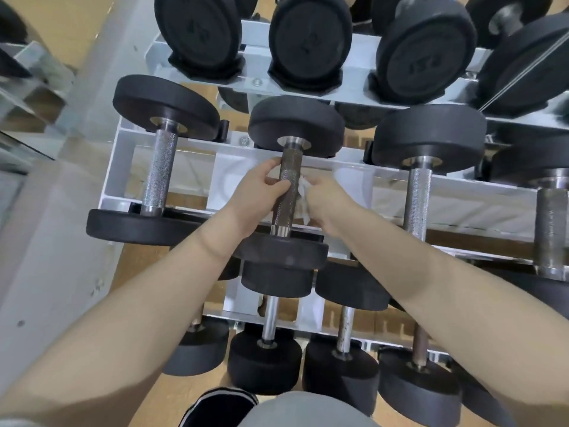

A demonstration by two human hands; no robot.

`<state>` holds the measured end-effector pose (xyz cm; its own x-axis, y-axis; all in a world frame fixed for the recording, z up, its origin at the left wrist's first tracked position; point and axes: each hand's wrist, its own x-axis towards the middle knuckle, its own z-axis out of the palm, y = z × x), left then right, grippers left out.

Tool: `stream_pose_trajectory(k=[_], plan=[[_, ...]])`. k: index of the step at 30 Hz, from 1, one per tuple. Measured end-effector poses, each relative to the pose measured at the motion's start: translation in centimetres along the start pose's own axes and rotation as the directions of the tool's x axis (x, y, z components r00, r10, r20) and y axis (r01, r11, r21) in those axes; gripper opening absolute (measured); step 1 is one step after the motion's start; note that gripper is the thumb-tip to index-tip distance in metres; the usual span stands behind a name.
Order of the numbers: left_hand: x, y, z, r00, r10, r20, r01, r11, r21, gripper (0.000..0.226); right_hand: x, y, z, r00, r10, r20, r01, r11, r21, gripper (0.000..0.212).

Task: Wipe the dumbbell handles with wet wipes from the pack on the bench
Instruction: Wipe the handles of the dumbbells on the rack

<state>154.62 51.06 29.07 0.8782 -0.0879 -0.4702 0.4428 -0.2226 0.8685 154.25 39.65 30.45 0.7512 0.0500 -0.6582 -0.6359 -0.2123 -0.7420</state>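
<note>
A black dumbbell with a dark knurled metal handle [288, 180] lies on the middle shelf of a white rack [117, 167], at the centre of the head view. My left hand [261, 192] grips that handle from the left, thumb across its front. My right hand [326, 198] holds a crumpled white wet wipe [303, 195] against the handle's right side. The wipe pack and the bench are out of view.
Neighbouring dumbbells lie left [160, 167] and right [418, 195] on the same shelf. Larger ones [311, 41] fill the top shelf, smaller ones [268, 331] the bottom shelf. A mirror [24, 97] stands at the left. My shoe [215, 408] is on the wooden floor below.
</note>
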Motion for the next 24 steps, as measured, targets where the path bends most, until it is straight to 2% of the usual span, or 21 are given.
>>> stream_pose_trajectory(k=[2,3,6,9,12,14,16,20,22,24], plan=[[0.0,-0.1,-0.1,0.999,0.022,0.023,-0.022,1.0,0.003,0.042,1.2,-0.8,0.0,0.998,-0.037,-0.043,0.046,0.971,0.236,0.031],[0.1,-0.2,-0.1,0.999,0.03,0.029,-0.03,1.0,0.003,0.043,1.8,-1.1,-0.1,0.997,-0.054,-0.057,0.068,0.959,0.274,0.034],[0.3,-0.1,-0.4,0.999,0.01,0.045,-0.01,1.0,0.021,0.046,2.5,-0.8,-0.1,0.993,-0.102,-0.062,0.114,0.969,0.219,0.033],[0.4,-0.3,-0.6,0.998,-0.012,0.066,0.011,1.0,0.01,0.048,0.9,0.8,-0.5,0.994,-0.098,0.048,0.096,0.995,0.037,0.025],[0.7,-0.6,-0.5,0.997,-0.033,0.064,0.032,0.999,0.018,0.052,-1.3,2.1,-1.1,0.985,-0.063,0.163,0.068,0.997,-0.029,0.036],[0.6,-0.6,-0.5,0.997,-0.05,0.066,0.05,0.999,0.007,0.052,-1.9,2.0,-1.0,0.977,-0.054,0.208,0.05,0.998,0.025,0.041],[0.5,-0.3,-0.7,0.994,-0.062,0.087,0.065,0.997,-0.039,0.052,-1.3,1.0,-1.0,0.983,-0.076,0.17,0.044,0.982,0.182,0.042],[0.0,0.0,-1.0,0.99,-0.059,0.125,0.071,0.992,-0.101,0.051,0.7,-1.2,-0.4,0.986,-0.141,0.087,0.085,0.88,0.467,0.041],[0.0,0.0,-1.1,0.99,-0.056,0.13,0.069,0.993,-0.097,0.051,1.1,-0.8,-0.3,0.983,-0.155,0.094,0.096,0.884,0.457,0.047],[0.2,0.0,-1.3,0.991,-0.061,0.12,0.074,0.992,-0.106,0.051,0.8,0.3,-0.5,0.98,-0.14,0.139,0.083,0.934,0.348,0.047]])
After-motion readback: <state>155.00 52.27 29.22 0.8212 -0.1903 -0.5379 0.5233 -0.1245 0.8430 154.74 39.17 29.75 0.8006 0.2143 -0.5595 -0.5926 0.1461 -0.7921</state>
